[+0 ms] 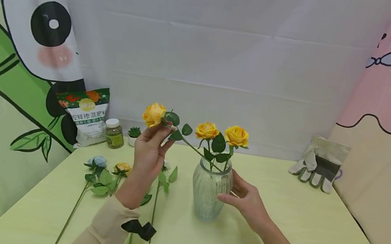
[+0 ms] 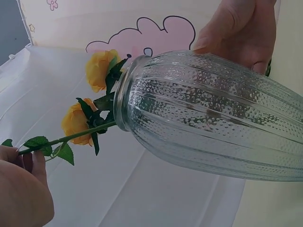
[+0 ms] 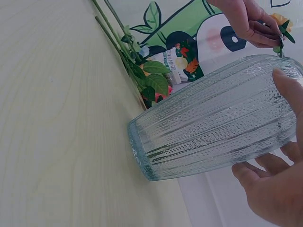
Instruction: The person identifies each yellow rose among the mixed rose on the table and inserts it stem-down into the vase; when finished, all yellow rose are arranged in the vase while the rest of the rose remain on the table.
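My left hand (image 1: 150, 153) pinches the stem of a yellow artificial rose (image 1: 154, 114) just below its bloom. That stem slants down to the right, its lower end inside the mouth of a ribbed glass vase (image 1: 209, 195). Two more yellow roses, a left one (image 1: 207, 130) and a right one (image 1: 237, 136), stand upright in the vase. From the right side my right hand (image 1: 249, 201) holds the vase's body, thumb in front and fingers behind. In the right wrist view, the vase base (image 3: 142, 151) is at the tabletop.
On the table's left lie a blue rose (image 1: 97, 161), a yellow rose (image 1: 123, 168) and other green stems, partly behind my left arm. A printed bag (image 1: 90, 123), a lidded jar (image 1: 114, 135) and a small potted plant (image 1: 134, 133) stand behind. Work gloves (image 1: 319, 166) lean at back right.
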`<state>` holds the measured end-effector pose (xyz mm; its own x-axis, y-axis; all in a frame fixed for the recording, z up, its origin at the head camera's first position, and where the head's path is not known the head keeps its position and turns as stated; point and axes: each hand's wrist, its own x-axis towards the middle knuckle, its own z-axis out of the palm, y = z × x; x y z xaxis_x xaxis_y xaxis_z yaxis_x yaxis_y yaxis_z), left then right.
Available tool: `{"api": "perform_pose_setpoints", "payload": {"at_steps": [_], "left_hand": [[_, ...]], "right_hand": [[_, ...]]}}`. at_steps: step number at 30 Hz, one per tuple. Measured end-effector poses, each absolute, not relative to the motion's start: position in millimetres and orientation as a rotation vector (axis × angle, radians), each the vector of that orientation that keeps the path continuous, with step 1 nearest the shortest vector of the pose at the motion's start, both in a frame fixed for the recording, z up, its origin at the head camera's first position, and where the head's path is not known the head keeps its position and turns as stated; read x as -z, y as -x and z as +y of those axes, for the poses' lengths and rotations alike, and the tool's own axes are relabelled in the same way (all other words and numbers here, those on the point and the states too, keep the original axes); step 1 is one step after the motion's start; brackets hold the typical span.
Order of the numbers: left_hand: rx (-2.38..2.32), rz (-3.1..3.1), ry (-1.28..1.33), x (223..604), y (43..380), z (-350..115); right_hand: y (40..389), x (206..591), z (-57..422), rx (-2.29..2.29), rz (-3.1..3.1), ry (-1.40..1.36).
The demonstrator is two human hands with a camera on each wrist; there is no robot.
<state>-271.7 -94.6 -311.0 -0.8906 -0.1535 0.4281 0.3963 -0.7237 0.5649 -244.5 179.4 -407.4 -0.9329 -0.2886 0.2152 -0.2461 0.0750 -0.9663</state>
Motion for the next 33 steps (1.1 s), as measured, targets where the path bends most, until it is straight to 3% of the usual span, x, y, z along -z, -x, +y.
{"api": "perform_pose_setpoints", "payload": {"at_steps": [15,33], "left_hand": [[2.496,-1.056,0.573,310,278,-79],[2.496,-1.154,0.468,314,282,-63]], "right_hand": [[245,406,180,2.015,2.291,0.568],[246,407,180,2.007,2.301,0.54]]}}
